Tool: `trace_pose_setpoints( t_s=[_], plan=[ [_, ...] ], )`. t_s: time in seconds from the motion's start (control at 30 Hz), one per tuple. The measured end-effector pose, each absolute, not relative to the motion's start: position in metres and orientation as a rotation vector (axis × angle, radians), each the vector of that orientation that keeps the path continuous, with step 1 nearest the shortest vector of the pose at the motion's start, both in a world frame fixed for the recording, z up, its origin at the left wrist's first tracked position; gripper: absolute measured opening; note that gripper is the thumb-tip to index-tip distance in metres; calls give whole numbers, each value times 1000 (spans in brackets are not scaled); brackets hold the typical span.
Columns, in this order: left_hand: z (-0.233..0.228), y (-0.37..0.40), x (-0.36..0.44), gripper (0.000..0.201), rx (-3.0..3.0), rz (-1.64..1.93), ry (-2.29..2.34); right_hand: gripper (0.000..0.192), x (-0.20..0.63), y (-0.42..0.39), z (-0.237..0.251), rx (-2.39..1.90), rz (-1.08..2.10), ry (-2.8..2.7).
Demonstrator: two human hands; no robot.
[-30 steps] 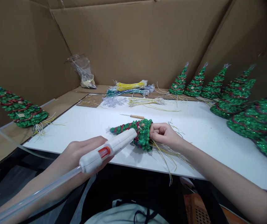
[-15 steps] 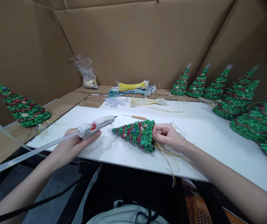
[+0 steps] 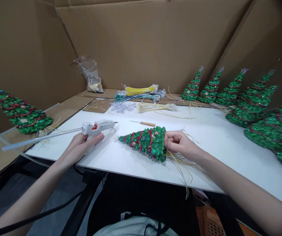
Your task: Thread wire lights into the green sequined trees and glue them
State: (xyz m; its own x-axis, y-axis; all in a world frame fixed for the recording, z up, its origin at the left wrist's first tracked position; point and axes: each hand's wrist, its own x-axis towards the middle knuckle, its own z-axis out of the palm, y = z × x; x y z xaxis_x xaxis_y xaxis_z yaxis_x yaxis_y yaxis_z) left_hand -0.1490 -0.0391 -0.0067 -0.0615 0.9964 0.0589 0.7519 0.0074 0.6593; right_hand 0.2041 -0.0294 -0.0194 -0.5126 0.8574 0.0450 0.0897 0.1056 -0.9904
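Observation:
My left hand [image 3: 85,144] is closed around the grip of a white hot glue gun [image 3: 98,127], whose nozzle points right. A long clear glue stick [image 3: 44,138] sticks out of its back. My right hand [image 3: 176,141] pinches the base of a small green Christmas tree [image 3: 145,142] lying on its side. Red garland winds round the tree, and its clear star tip points left, a short way from the nozzle. Yellow and white wires [image 3: 180,164] trail from the base under my right hand. What the right fingertips grip inside the base is hidden.
A wooden-handled awl [image 3: 147,124] lies beyond the tree. Bundles of wires [image 3: 141,90] and a pile of clear stars [image 3: 123,107] sit at the back. Several finished trees [image 3: 208,90] stand right; another tree [image 3: 22,113] stands left. Cardboard walls [image 3: 121,42] enclose the white table [image 3: 229,144].
My left hand has drawn the glue gun left and lowered it toward the table, away from the star tip. The right hand still holds the tree, almost unmoved.

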Motion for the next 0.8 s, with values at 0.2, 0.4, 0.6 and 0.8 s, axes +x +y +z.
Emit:
trace_pose_setpoints(
  t_s=[0.2,0.4,0.6,0.8],
  plan=[
    [6,-42,-141,59,1761,647,1808,30,206,-27,-22,-925,1467,-1743],
    [5,-40,-141,60,1843,565,1835,35,205,-28,-22,-910,1462,-1747],
    [6,-52,-145,49,2103,573,1942,32,205,-28,-23,-896,1476,-1744],
    [2,-76,-162,47,2130,627,1913,31,206,-27,-23,-898,1473,-1747]
  ],
)
